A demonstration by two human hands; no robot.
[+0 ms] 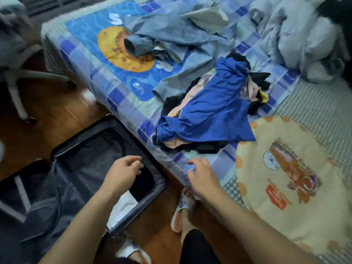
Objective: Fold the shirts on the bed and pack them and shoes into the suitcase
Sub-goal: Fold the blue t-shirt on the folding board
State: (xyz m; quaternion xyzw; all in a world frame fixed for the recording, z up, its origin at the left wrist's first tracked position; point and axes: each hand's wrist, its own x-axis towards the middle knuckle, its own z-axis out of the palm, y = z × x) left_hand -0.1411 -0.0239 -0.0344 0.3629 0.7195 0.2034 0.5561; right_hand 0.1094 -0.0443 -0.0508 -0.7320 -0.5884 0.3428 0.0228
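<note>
Both hands hover empty between the open suitcase (pixel 82 168) and the bed (pixel 122 103).

We take the suitcase as our landmark: it lies open on the wooden floor, just beside the bed edge, and in its near corner we see a white folded piece (pixel 123 208); the rest of the inside is dark and we cannot tell what is there. Our left hand (pixel 123 172) hangs over the suitcase rim with loosely curled fingers and holds nothing. Our right hand (pixel 200 176), to the right of the suitcase at the bed edge, has spread, relaxed fingers and also holds nothing. Above and right of the suitcase, on the bed, lies an unfolded pile with a blue shirt (pixel 211 109) on top; farther behind lies a crumpled light-blue shirt (pixel 171 31). Near the suitcase corner, on the floor, we wear white slippers (pixel 182 208).
</note>
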